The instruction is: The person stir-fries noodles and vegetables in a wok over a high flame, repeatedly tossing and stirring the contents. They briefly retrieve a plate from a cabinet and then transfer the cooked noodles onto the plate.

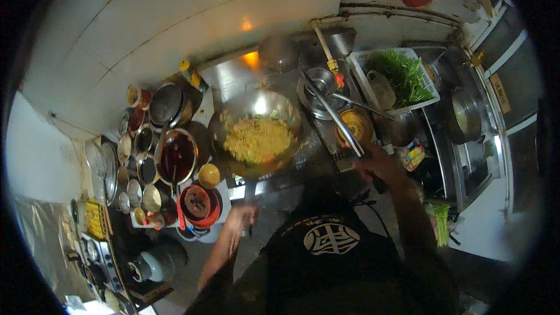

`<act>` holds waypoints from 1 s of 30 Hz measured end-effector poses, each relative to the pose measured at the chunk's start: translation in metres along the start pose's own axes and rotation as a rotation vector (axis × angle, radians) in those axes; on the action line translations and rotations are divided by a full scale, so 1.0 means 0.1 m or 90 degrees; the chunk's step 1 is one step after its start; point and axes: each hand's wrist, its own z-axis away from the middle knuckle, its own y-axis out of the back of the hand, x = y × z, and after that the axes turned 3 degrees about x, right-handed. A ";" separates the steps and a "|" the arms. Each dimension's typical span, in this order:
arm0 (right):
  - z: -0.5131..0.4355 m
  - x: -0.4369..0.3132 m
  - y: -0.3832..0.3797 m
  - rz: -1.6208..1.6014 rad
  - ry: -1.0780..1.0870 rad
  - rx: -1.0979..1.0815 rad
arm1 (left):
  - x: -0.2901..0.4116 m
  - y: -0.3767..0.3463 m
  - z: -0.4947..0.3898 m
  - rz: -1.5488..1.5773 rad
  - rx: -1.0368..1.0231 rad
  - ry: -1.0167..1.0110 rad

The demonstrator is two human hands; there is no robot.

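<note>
A steel wok [280, 175] of yellow noodle-like or shredded food [258, 140] with green bits sits on the range before me. My left hand [248, 215] is closed round the wok's dark handle [250, 190], below the pan. To the right, my right hand [378, 166] grips the near end of a long metal-shafted utensil [337, 118], which slants up and left over a metal pot [316, 107]; its head cannot be made out. Just beyond this hand stands a yellowish bowl [354, 126]. A second, thinner handle [365, 106] reaches out from the pot.
Left of the wok stand a pot of dark red sauce [177, 155], a red bowl [199, 203], a small yellow bowl [209, 176] and several seasoning containers. A white basket of leafy greens [396, 76] is at the upper right, beneath wall pipes. A gas cylinder [153, 267] stands lower left.
</note>
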 end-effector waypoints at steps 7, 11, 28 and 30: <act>-0.29 0.25 0.05 -0.106 0.032 -0.038 | 0.06 0.09 -0.33 0.086 -0.027 0.096; -0.58 0.20 0.08 -0.038 0.076 -0.047 | 0.17 -0.04 -1.02 0.152 0.044 0.069; -0.08 0.06 -0.01 -0.023 0.043 -0.016 | -0.13 0.14 -0.68 0.038 0.014 0.005; -0.30 0.09 -0.05 -0.023 0.040 -0.023 | 0.17 0.07 -1.05 -0.011 0.037 -0.065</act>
